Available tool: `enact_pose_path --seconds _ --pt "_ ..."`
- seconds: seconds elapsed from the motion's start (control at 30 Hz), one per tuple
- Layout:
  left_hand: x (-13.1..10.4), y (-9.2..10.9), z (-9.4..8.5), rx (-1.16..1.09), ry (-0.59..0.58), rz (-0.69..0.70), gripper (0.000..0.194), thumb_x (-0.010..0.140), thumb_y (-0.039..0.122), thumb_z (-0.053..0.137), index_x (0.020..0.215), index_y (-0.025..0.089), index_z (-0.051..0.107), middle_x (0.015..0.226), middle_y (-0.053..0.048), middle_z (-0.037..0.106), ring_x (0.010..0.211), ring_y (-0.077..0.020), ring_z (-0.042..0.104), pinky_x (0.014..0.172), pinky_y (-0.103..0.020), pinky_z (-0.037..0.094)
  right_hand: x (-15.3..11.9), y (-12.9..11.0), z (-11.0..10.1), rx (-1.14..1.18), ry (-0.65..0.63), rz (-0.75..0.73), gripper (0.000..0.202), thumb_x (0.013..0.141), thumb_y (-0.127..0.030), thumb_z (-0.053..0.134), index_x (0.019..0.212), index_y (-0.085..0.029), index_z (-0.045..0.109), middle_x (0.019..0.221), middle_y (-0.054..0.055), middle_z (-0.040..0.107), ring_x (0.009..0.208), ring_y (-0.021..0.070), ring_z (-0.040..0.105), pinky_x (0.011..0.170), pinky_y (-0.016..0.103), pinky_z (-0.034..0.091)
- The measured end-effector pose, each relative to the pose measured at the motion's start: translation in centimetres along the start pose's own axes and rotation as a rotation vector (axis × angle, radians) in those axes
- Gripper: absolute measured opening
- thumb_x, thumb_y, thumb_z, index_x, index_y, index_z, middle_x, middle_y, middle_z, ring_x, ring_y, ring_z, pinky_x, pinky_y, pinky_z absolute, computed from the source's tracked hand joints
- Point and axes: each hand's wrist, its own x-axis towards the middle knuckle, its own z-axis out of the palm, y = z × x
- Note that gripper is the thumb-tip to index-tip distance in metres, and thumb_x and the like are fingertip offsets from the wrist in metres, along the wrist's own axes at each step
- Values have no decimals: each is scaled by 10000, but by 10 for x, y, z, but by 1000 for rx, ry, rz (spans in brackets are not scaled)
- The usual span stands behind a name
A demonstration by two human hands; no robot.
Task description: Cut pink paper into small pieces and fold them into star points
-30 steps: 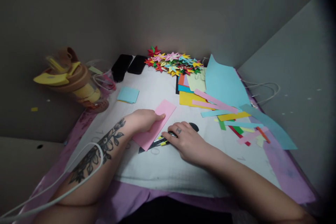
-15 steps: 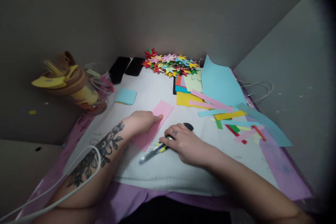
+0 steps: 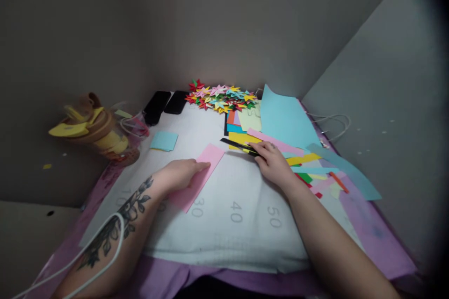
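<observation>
A folded-looking pink paper (image 3: 201, 177) lies slanted on the white sheet near the middle. My left hand (image 3: 180, 174) rests on its left side, index finger stretched across the paper and nothing gripped. To the right, my right hand (image 3: 273, 161) is closed around a black utility knife (image 3: 242, 146) with yellow parts, its other end pointing left above the yellow paper. Beneath and beside my right hand lie coloured paper strips (image 3: 308, 158). A small stack of light blue paper squares (image 3: 164, 141) sits beyond my left hand.
Folded paper stars (image 3: 224, 97) are heaped at the back. Two black phones (image 3: 157, 107) lie back left, beside a tilted cup (image 3: 105, 133) with a yellow and brown lid. Large blue sheets (image 3: 287, 117) lie on the right. A white cable (image 3: 121, 238) crosses my left forearm.
My right hand has moved up and to the right with the knife, which now points left instead of toward the lower left. The whole view has shifted slightly. My left hand stays on the pink paper.
</observation>
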Motion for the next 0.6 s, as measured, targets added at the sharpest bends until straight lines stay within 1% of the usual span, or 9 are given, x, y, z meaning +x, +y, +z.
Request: enact_pose_path --seconds 0.07,0.13,0.2,0.23,0.3,0.33,0.43,0.53,0.6 --pt "-2 5 1 -35 66 -14 632 741 110 478 1337 319 488 1083 -82 598 937 -240 604 765 -303 453 3 18 8 -19 37 51 456 827 -121 470 1267 -183 569 1067 113 580 1048 268 517 928 460 440" --pt "-3 13 4 -80 151 -43 483 745 152 521 1201 292 595 1150 -89 561 1051 -252 560 861 -321 439 5 27 14 -22 38 62 456 818 -120 475 1259 -182 576 1068 110 583 1051 262 515 931 451 439" --pt "-2 22 8 -129 229 -151 348 777 245 543 1115 255 624 1179 -100 540 1084 -259 541 903 -339 427 6 28 15 -30 32 68 452 817 -117 477 1254 -172 580 1076 111 584 1055 257 508 936 444 431" --pt "0 26 10 -147 266 -231 343 789 289 542 1121 234 606 1181 -111 536 1080 -264 543 905 -351 427 6 27 15 -33 27 70 451 818 -114 477 1254 -164 579 1079 113 584 1054 255 505 938 440 428" --pt "4 30 13 -181 306 -387 430 775 332 553 1182 194 536 1174 -136 538 1044 -274 566 868 -364 439 5 24 13 -25 7 63 459 817 -103 478 1263 -156 572 1085 114 584 1052 248 502 942 432 422" --pt "7 29 13 -210 296 -445 511 746 349 579 1220 178 490 1176 -147 541 1021 -278 580 827 -357 450 5 22 13 -20 -4 56 465 816 -97 478 1268 -158 568 1089 113 583 1051 245 501 942 430 420" --pt "15 22 11 -311 219 -521 680 661 378 637 1265 167 408 1142 -149 586 924 -265 621 682 -310 453 5 20 12 -4 -11 35 471 817 -91 477 1274 -169 561 1095 107 579 1046 242 497 938 433 417" --pt "19 12 9 -371 213 -497 615 647 350 623 1209 180 438 1025 -95 644 829 -229 631 607 -277 424 4 21 13 17 28 21 460 829 -104 473 1276 -179 554 1091 105 576 1045 246 491 926 436 420" --pt "19 10 9 -345 238 -477 420 670 332 584 1057 184 518 905 -57 651 769 -213 617 586 -275 404 4 22 13 28 51 20 457 834 -110 468 1276 -192 552 1085 101 575 1044 249 491 915 433 426"
